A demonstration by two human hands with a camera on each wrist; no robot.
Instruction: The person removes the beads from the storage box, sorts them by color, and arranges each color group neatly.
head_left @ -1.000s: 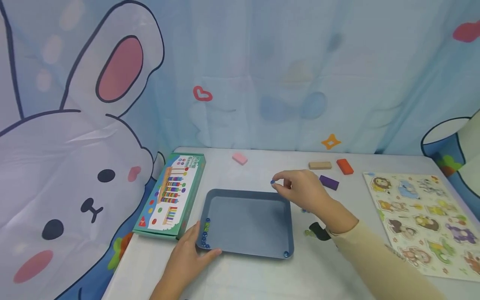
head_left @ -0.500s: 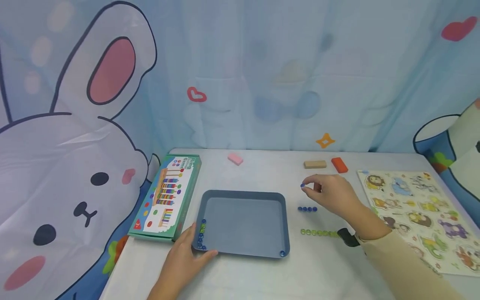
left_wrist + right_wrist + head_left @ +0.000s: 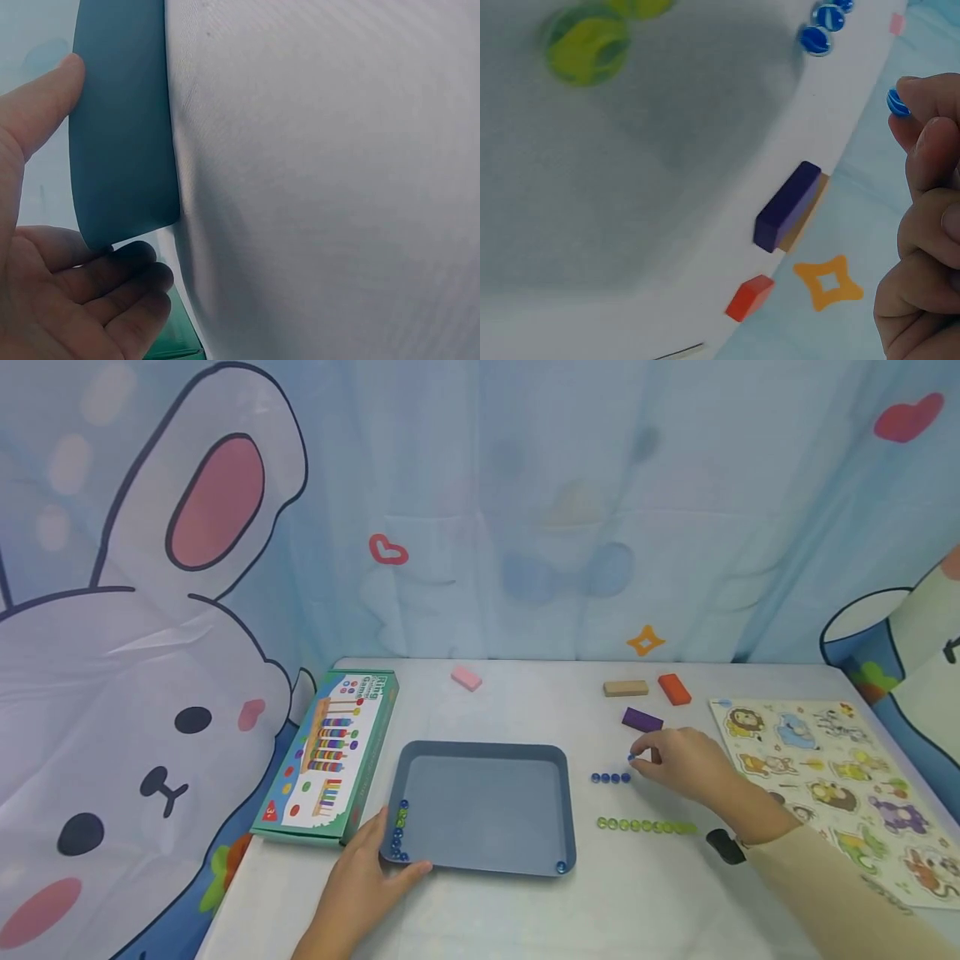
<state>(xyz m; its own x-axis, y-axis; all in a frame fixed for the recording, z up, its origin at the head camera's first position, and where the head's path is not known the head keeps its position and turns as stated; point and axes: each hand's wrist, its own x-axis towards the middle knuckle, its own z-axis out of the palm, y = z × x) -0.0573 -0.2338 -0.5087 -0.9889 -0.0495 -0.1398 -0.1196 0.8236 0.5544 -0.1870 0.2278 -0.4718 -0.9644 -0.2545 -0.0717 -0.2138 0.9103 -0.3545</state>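
Observation:
My right hand [image 3: 688,765] pinches a blue marble [image 3: 897,103] with white swirls between thumb and fingertips, over the table. Just left of it lies a short row of blue marbles [image 3: 611,778]. Nearer to me runs a longer row of green marbles [image 3: 635,826]. My left hand [image 3: 362,878] rests at the near left corner of a blue-grey tray [image 3: 487,802]. Its thumb [image 3: 71,71] touches the tray's rim, and its fingers lie loosely bent beside the corner. Several blue and green marbles [image 3: 401,831] line the tray's left side. A single blue marble [image 3: 561,867] sits in its near right corner.
A green game box [image 3: 330,752] lies left of the tray. Behind are a pink block [image 3: 467,677], a tan block [image 3: 626,688], a red block [image 3: 674,689] and a purple block [image 3: 642,720]. An animal puzzle board [image 3: 832,793] lies at the right, a black object [image 3: 726,847] near my right wrist.
My right hand has carried the blue marble from above the tray's far right rim rightward, then down toward the right end of the blue row. My left hand has stayed at the tray corner.

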